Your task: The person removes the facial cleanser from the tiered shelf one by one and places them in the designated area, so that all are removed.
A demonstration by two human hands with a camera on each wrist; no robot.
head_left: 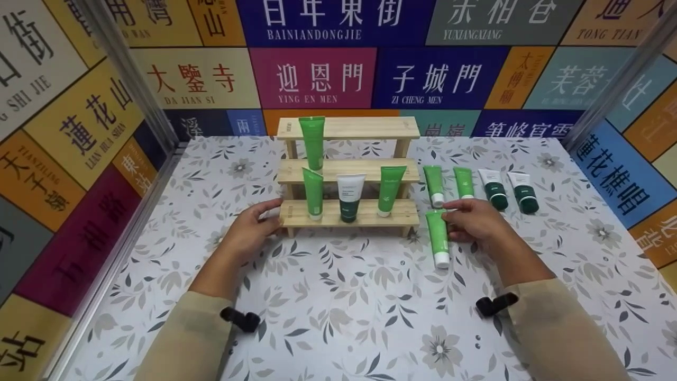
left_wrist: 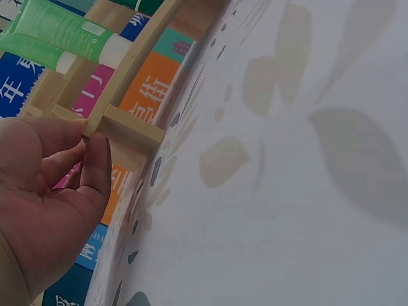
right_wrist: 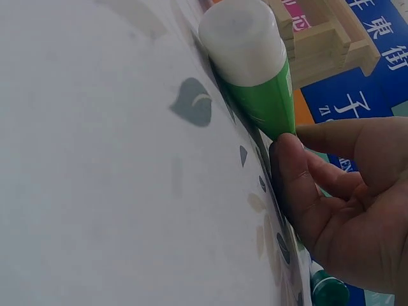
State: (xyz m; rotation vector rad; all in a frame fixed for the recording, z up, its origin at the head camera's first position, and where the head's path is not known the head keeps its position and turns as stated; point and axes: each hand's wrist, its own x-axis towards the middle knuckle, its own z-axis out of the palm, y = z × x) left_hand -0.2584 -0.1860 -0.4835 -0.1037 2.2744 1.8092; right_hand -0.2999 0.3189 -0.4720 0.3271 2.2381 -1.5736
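My left hand (head_left: 254, 228) grips the left end of the lowest step of a three-step wooden display rack (head_left: 359, 128); in the left wrist view, thumb and finger pinch the step's corner (left_wrist: 95, 118). With its fingertips, my right hand (head_left: 474, 219) pinches a green squeeze tube (head_left: 438, 238) by its flat upper end, beside the rack's right side. That tube's white cap points toward me, low over the cloth. On the bottom step stand a green tube (head_left: 313, 194), a white and dark green tube (head_left: 349, 197) and another green tube (head_left: 391, 189). One taller green tube (head_left: 313, 142) stands on the middle step.
Right of the rack lie a green tube (head_left: 433, 184), another green tube (head_left: 464, 181) partly behind my right hand, and two white and dark green tubes (head_left: 494, 189). A floral cloth (head_left: 338, 312) covers the table. Panels with large lettering (head_left: 312, 79) enclose the back and sides.
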